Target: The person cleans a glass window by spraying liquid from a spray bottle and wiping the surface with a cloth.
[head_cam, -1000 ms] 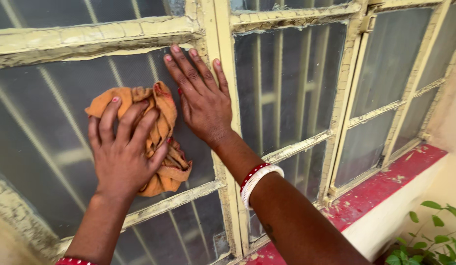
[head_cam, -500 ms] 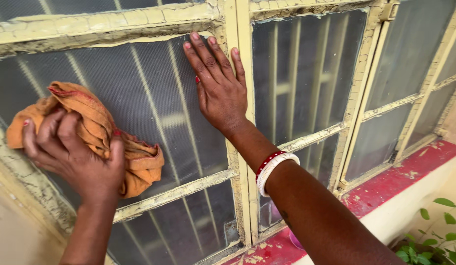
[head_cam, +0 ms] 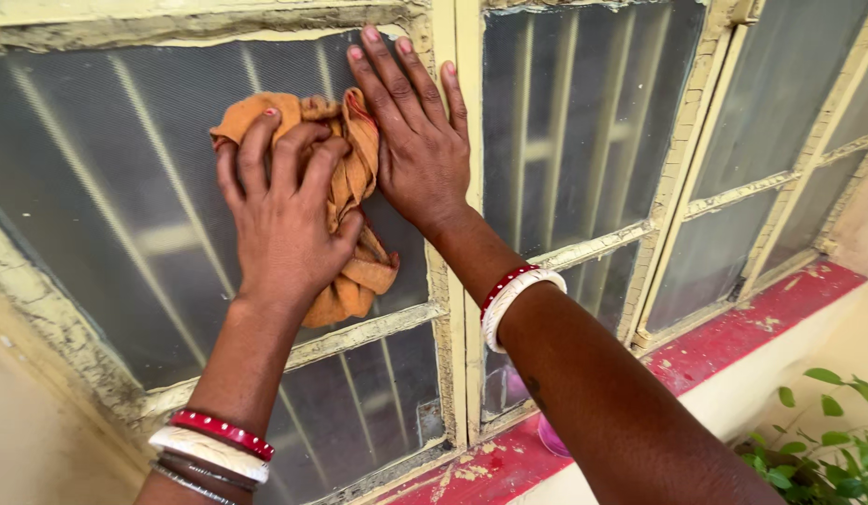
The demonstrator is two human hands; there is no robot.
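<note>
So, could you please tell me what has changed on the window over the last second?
The left hand swept the orange cloth left across the mesh pane, then back right beside the right hand. The right hand stayed flat against the frame, and the cloth stayed in the left hand's grip.

soft, even daylight, no hard shadows or glare; sharp at centre, with slight wide-angle bending at the edges.

- much of the orange cloth point(head_cam: 345, 182) lies hidden beneath the left hand point(head_cam: 284, 220).
- the right hand point(head_cam: 420, 140) covers part of the window frame's point(head_cam: 448, 309) upright bar.
- the right forearm runs off the bottom edge, and it hides all but a sliver of a pink thing point(head_cam: 552, 438) on the red sill point(head_cam: 733, 341).
- the green plant point(head_cam: 826, 449) is cut by the lower right corner.
- behind the dusty mesh, only blurred pale bars show.
</note>
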